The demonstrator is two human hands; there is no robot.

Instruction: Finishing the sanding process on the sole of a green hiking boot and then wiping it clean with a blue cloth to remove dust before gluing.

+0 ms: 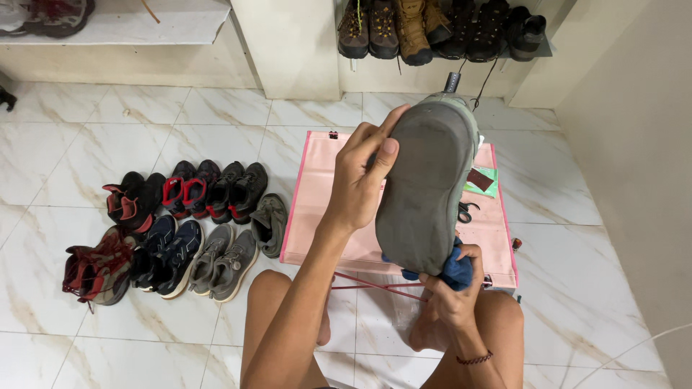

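White marble floor tiles (108,338) spread beneath a seated person who holds a grey shoe (425,187) sole-up over a pink mat (317,194). Fingers of the left hand (360,180) are closed around the shoe's edge near the toe. The right hand (450,295) grips a blue cloth (455,271) pressed against the heel. Two rows of worn shoes (180,230) lie on the floor to the left, and boots (432,29) line a wall shelf beyond.
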